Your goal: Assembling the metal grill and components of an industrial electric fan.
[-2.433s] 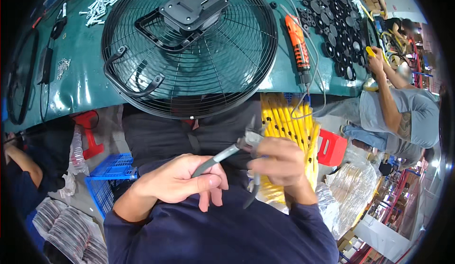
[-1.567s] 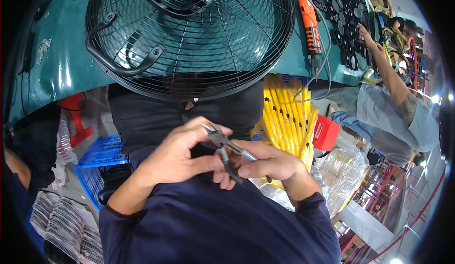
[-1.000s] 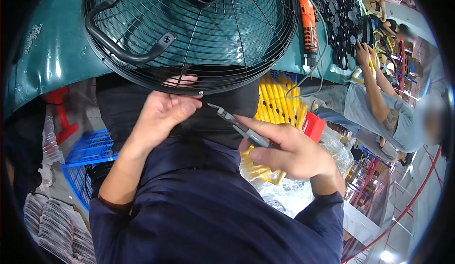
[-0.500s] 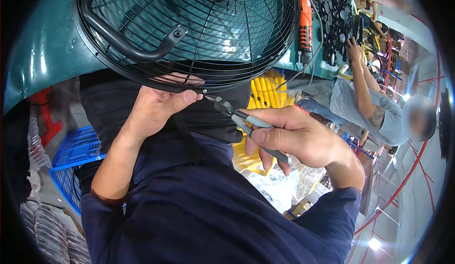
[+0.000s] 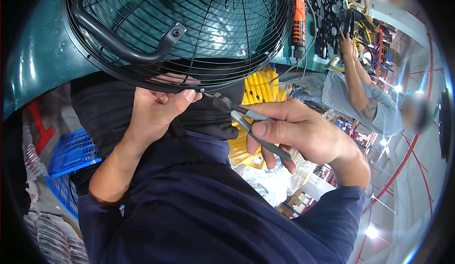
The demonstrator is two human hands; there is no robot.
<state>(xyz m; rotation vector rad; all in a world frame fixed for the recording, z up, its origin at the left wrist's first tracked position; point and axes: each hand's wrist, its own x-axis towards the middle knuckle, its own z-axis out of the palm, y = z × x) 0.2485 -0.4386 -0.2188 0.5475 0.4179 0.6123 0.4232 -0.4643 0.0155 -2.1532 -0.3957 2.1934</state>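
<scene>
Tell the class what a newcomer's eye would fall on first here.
Probably the large black wire fan guard along the top, partly over the green table. Just below, the right grip holds pliers, their tips beside a silver screw at the guard's edge, where the left grip holds on. The bright orange tool lies right of the guard.

Pliers (image 5: 242, 121): were two-tone grey.
Fan guard (image 5: 193, 50): was black, patterned in rings and spokes.
Tabletop (image 5: 42, 58): was deep green.
Screwdriver (image 5: 299, 20): was orange, marked with black.
Crate (image 5: 75, 151): was blue.
</scene>
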